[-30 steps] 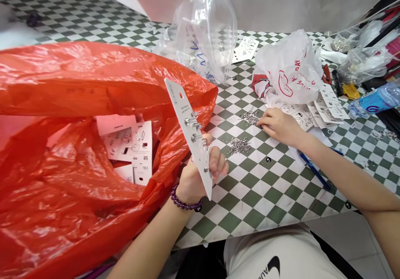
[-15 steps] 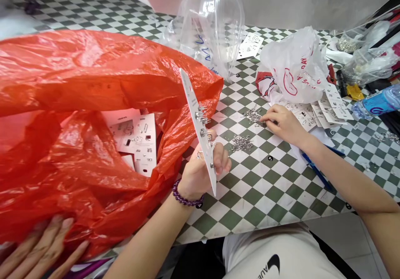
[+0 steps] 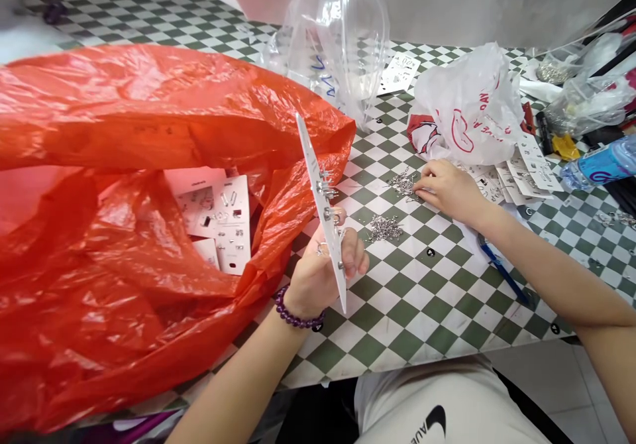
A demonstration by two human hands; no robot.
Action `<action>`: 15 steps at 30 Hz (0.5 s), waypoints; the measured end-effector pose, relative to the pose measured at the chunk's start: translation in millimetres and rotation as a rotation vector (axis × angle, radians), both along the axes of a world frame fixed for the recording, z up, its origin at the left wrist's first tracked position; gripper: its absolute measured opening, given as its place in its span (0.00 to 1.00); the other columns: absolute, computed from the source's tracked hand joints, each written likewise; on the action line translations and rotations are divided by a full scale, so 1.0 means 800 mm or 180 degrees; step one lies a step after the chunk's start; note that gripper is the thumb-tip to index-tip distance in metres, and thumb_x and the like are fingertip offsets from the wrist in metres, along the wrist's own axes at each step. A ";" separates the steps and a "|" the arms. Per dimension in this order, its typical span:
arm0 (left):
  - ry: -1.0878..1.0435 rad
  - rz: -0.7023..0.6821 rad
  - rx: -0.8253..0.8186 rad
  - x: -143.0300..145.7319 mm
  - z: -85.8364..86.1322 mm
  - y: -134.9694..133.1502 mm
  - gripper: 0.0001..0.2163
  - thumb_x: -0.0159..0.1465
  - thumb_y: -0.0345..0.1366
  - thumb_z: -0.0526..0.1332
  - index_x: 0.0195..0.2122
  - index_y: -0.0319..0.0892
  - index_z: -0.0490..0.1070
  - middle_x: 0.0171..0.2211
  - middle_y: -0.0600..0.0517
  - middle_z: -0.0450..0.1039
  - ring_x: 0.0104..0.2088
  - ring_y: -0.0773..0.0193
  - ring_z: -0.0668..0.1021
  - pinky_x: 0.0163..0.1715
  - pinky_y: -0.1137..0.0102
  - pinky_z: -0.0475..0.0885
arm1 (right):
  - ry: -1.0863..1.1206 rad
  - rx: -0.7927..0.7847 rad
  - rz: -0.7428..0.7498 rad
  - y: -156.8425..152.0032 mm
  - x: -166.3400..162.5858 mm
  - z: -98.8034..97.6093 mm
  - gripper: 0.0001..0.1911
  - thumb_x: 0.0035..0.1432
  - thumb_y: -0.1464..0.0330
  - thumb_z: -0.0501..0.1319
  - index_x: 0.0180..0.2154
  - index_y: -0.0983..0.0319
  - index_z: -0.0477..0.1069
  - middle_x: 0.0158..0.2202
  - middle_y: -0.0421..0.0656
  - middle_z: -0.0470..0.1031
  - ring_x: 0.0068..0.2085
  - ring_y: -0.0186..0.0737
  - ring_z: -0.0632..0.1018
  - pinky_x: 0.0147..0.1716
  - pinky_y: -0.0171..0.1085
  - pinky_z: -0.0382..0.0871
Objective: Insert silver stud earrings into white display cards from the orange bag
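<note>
On a green-and-white checkered tabletop, works bare-handed beside a large red plastic bag, with several white cards bearing metal pieces inside its open mouth. Behind the red bag, has a clear plastic bag marked in blue; farther right, a white plastic bag with red print, partly over a fanned set of cards. At the right edge, has a bottle with a blue label. With the left hand, wearing a bracelet of purple beads, holds one white card up off the tabletop, turned almost edge-on to view and leaning with its top to the left. Closes thumb and fingers around its lower part, with metal studs jutting from the right-hand face. With the right hand, reaches down to the right side of the farther pile of small metal pieces, fingertips drawn together; cannot tell of any piece between them. Has a nearer pile of metal pieces between the two hands, apart from both. Under the right forearm, has a blue tool, partly hidden.
</note>
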State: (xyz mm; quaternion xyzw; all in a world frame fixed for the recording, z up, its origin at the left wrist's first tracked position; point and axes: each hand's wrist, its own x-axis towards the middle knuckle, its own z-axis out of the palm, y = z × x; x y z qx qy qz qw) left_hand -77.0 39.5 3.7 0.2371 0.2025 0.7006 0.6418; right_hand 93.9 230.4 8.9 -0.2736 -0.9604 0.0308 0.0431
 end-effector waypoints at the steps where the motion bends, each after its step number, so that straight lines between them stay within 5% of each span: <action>1: 0.0000 -0.0019 0.0056 0.000 0.000 0.000 0.14 0.54 0.43 0.69 0.35 0.47 0.65 0.17 0.62 0.59 0.15 0.75 0.60 0.22 0.79 0.68 | -0.0092 0.0076 0.0046 0.000 -0.002 0.002 0.08 0.61 0.69 0.60 0.36 0.61 0.78 0.39 0.47 0.73 0.41 0.44 0.71 0.30 0.38 0.61; 15: -0.0131 -0.0027 -0.0052 -0.003 -0.003 0.000 0.11 0.55 0.41 0.69 0.35 0.47 0.69 0.16 0.61 0.60 0.16 0.74 0.61 0.23 0.79 0.69 | -0.1093 0.0874 0.0763 0.003 -0.024 0.012 0.15 0.62 0.79 0.50 0.32 0.66 0.74 0.35 0.50 0.72 0.38 0.43 0.67 0.27 0.39 0.51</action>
